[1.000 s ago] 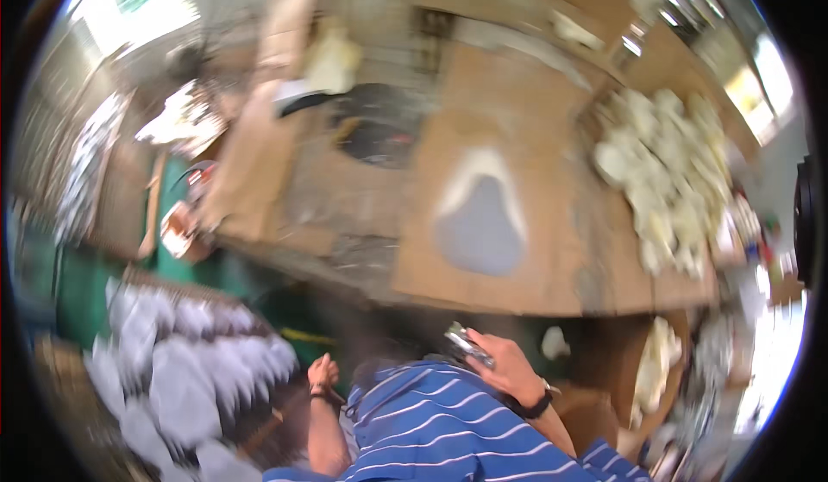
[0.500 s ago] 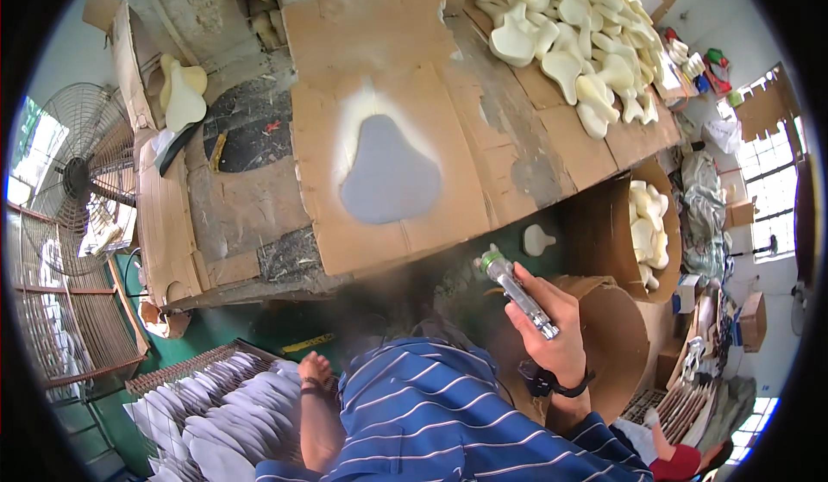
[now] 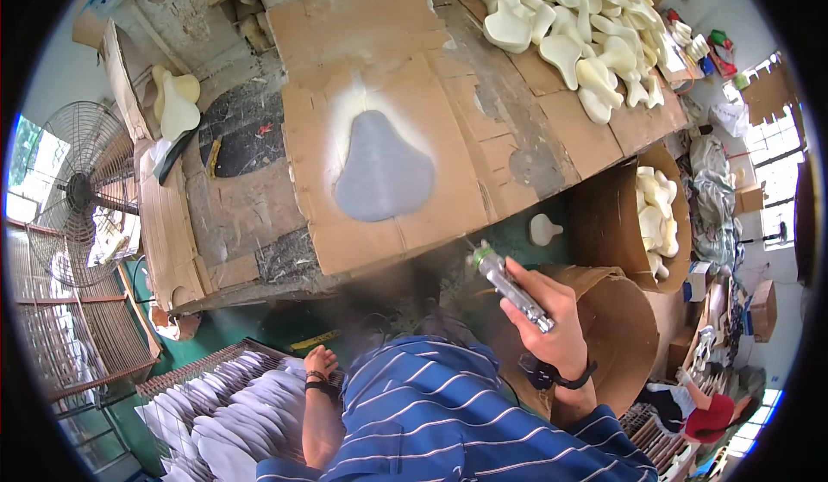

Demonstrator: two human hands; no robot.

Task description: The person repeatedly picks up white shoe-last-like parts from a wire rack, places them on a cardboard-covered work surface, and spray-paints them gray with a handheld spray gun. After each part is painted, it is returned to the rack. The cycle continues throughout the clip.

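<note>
My right hand (image 3: pixel 552 320) is closed round a silver spray gun (image 3: pixel 511 291) with a green ring near its nozzle. The gun points up and left, over the gap in front of the table's edge. On the cardboard sheet (image 3: pixel 431 172) lies a flat grey saddle-shaped piece (image 3: pixel 384 172), ringed by a pale sprayed halo. The gun is apart from it. My left hand (image 3: pixel 321 362) hangs low at my side with its fingers loosely apart, holding nothing. Nearest to it is a rack (image 3: pixel 272 354) of several thin pale saddle-shaped pieces (image 3: pixel 233 417).
Cream foam saddle pads (image 3: pixel 586 38) are heaped at the table's far right. More pads fill a cardboard drum (image 3: pixel 617 197), and another drum (image 3: pixel 617 335) stands beside my right arm. One pad (image 3: pixel 543 229) lies below the table. A fan (image 3: pixel 79 190) stands left; another person (image 3: pixel 711 417) is at lower right.
My right hand and the spray gun have shifted slightly up and left. The view has moved a little. The other person at lower right shows more fully.
</note>
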